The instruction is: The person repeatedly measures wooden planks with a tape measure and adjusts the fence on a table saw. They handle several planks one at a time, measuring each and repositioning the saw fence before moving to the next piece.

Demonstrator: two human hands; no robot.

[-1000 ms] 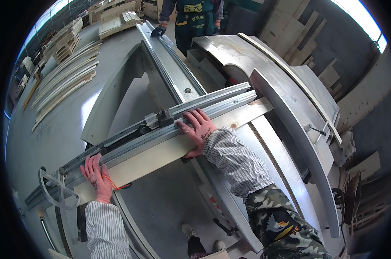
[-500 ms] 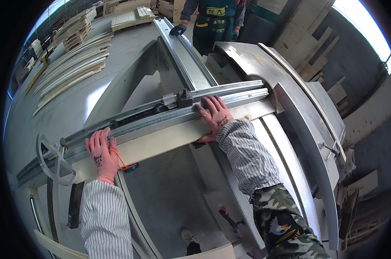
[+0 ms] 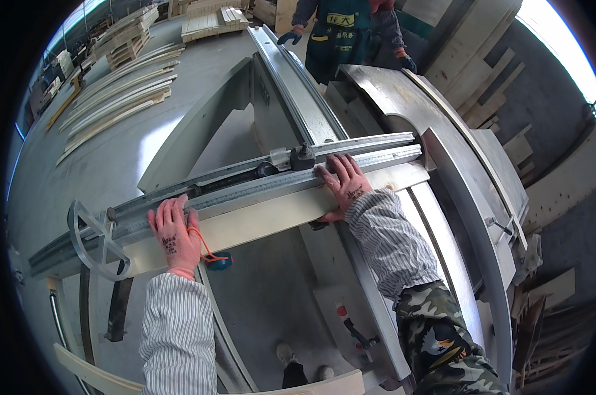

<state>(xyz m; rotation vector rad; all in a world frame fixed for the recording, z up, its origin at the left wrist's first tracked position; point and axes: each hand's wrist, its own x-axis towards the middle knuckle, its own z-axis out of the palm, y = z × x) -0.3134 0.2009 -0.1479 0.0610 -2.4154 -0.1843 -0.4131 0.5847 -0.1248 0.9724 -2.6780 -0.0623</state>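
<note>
A long pale wooden board lies along the metal fence of a sliding table saw. My left hand, in a pink glove, grips the board and fence near their left part, fingers over the fence. My right hand, gloved alike, holds the board nearer its right end, fingers on the fence; its thumb is partly hidden. An orange cord with a dark teal piece hangs by my left hand. A black stop block sits on the fence between my hands.
The grey saw table stands at right, with a curved metal guard. A sliding rail runs away toward a co-worker in a green apron. Wooden strips lie on the floor at left. A curved metal frame adjoins the fence.
The fence, board and both my hands have shifted slightly right and toward me in view. The co-worker's gloved hand has lifted off the rail. The teal piece has swung out from my left hand.
</note>
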